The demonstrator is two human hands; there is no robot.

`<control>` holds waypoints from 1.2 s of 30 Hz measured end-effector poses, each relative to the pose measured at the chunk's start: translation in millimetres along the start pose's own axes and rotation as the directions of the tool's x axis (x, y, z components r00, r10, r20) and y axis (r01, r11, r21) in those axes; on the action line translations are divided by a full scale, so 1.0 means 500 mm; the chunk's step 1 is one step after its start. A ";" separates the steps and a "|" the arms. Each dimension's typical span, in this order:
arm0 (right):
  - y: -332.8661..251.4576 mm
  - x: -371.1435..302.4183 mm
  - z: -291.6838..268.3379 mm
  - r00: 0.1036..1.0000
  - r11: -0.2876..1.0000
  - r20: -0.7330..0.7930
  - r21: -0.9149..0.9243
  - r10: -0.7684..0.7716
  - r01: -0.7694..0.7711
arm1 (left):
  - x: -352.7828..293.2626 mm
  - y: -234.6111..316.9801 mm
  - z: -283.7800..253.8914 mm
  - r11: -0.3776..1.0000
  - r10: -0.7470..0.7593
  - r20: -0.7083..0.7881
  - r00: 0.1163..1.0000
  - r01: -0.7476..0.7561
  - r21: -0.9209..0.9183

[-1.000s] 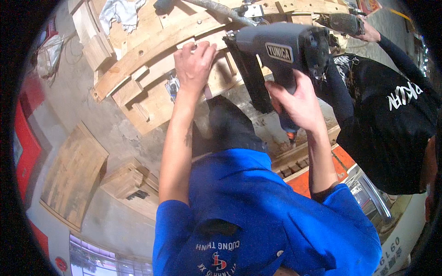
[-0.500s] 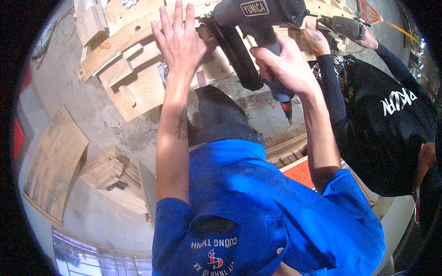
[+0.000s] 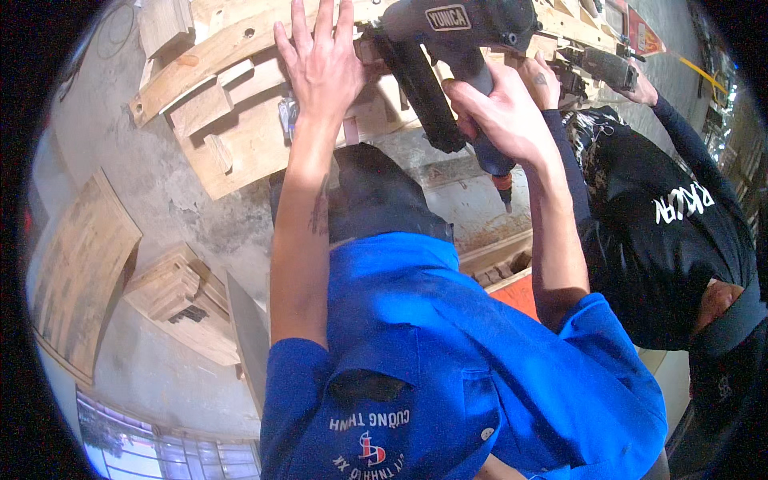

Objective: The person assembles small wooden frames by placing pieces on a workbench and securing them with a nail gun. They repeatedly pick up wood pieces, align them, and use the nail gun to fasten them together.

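My right hand (image 3: 512, 116) is wrapped round the handle of a black nail gun (image 3: 468, 48), whose long magazine slants down toward me. An air hose fitting with an orange end sticks out below the handle. My left hand (image 3: 326, 76) lies with fingers stretched and spread on a pale wooden frame (image 3: 212, 66), left of the gun's nose. Boards and short blocks make up this frame. Next to my left wrist is a small bundle of metal fasteners (image 3: 286, 116). The gun's tip is close to the wood; whether it touches I cannot tell.
At my right a co-worker in black (image 3: 672, 216) holds another nail gun (image 3: 596, 68) at the same work. Stacked wood pieces (image 3: 180, 284) and a leaning wooden panel (image 3: 88, 272) stand at the left. An orange-red surface (image 3: 516, 296) shows beneath my right arm.
Both hands and the nail gun sit slightly farther right in view, while the frame and the wood at the left have shifted a little upward. My grip on the gun is the same.
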State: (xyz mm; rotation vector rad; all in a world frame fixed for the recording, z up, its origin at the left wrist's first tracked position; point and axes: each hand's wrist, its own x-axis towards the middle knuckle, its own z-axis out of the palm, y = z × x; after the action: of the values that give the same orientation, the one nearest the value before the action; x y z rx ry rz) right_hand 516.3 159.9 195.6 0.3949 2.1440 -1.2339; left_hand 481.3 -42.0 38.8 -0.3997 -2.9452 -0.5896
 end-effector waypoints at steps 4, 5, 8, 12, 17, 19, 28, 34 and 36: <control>-0.025 0.008 0.012 0.995 0.985 0.002 -0.139 -0.099 0.098 | 0.006 -0.017 0.015 0.941 0.089 -0.003 0.996 -0.083 0.328; -0.030 0.011 0.016 0.992 0.973 0.006 -0.190 -0.129 0.128 | 0.007 -0.020 0.018 0.893 0.121 -0.010 0.993 -0.105 0.438; -0.040 0.019 0.024 0.984 0.950 0.025 -0.259 -0.177 0.177 | 0.006 -0.017 0.019 0.998 0.058 -0.098 0.993 -0.061 -0.028; -0.049 0.015 0.024 0.989 0.938 0.029 -0.315 -0.145 0.147 | -0.003 -0.008 0.001 0.995 0.062 -0.072 0.995 -0.068 -0.079; -0.052 0.017 0.018 0.970 0.911 0.021 -0.339 -0.242 0.234 | 0.008 -0.007 0.000 0.998 0.043 -0.028 0.999 -0.042 0.051; -0.042 0.015 0.018 0.974 0.949 -0.017 -0.230 -0.224 0.214 | 0.014 -0.011 0.010 0.987 0.022 -0.021 1.000 -0.018 0.160; 0.028 -0.013 0.030 0.994 0.996 -0.064 -0.017 -0.084 0.083 | -0.002 -0.002 0.019 0.999 -0.035 -0.020 0.999 0.036 0.025; 0.030 -0.012 0.033 0.996 0.998 -0.077 -0.025 -0.053 0.051 | 0.001 0.004 0.006 0.999 -0.033 -0.020 0.999 0.034 0.033; 0.028 -0.009 0.033 0.995 0.998 -0.082 -0.019 -0.058 0.056 | 0.003 0.006 0.005 0.999 -0.036 -0.023 0.999 0.037 0.035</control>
State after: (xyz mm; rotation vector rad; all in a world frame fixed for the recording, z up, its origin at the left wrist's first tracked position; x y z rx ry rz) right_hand 533.4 153.4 183.5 0.3863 2.2485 -1.2502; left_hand 480.6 -38.1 38.0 -0.3341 -2.9428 -0.5409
